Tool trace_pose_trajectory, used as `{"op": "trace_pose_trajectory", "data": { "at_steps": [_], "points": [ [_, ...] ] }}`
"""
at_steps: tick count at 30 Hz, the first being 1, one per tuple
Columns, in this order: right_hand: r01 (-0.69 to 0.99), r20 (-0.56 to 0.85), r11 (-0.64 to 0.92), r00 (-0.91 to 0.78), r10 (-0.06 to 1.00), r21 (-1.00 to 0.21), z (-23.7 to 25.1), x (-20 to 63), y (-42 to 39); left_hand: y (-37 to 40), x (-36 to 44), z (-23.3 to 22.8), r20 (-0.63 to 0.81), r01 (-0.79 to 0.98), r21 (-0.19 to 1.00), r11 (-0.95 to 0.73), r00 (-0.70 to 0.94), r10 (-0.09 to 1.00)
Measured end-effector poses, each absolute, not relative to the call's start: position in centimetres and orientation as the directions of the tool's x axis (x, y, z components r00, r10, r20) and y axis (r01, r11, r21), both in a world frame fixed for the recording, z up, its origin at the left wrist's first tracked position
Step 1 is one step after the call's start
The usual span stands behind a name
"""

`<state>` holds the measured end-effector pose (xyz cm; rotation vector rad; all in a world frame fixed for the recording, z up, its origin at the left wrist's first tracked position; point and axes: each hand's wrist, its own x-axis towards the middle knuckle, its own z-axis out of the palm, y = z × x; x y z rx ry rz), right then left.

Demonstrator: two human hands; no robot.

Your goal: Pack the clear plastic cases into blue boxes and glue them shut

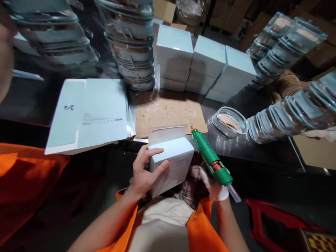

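The box's [172,164] far side and base are hidden behind the left hand's fingers [157,168] and the person's lap. The right hand [214,185] wears a white glove, and the glue gun's [211,159] grip disappears inside its fingers, so the trigger cannot be made out. Print on the flat cartons [89,115], up and left of the left fingers, is too small to read. Stacks of clear lids [131,42] beyond smear into blur, cut off at the top edge.
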<state>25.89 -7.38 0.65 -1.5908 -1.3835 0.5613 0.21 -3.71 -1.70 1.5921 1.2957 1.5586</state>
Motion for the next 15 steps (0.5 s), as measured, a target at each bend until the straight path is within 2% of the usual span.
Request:
{"op": "trace_pose_trajectory", "data": {
  "at_steps": [5, 8, 10, 12, 15],
  "points": [
    [0.212, -0.076, -0.186, 0.442, 0.894, -0.959, 0.9, 25.2, -3.5, -3.6, -0.5, -1.5, 0.299, 0.123, 0.952, -0.279, -0.185, 0.936],
    [0.040, -0.257, -0.296, 0.391, 0.884, -0.955, 1.3, 25.5, 1.7, -3.6, -0.5, -0.6, 0.256, 0.053, 0.967, -0.250, -0.188, 0.948],
    [0.063, -0.346, -0.393, 0.361, 0.866, -0.918, 1.5, 26.8, 4.5, -3.6, -0.6, -0.1, 0.227, 0.010, 0.973, -0.229, -0.190, 0.955],
    [0.192, -0.355, -0.452, 0.390, 0.850, -0.871, 1.9, 28.5, 5.6, -3.7, -0.8, 0.3, 0.211, -0.034, 0.975, -0.222, -0.199, 0.957],
    [0.431, -0.157, -0.386, 0.477, 0.865, -0.816, 3.2, 29.6, 4.2, -3.7, -1.0, 0.5, 0.184, -0.068, 0.977, -0.202, -0.208, 0.961]
  ]
}}
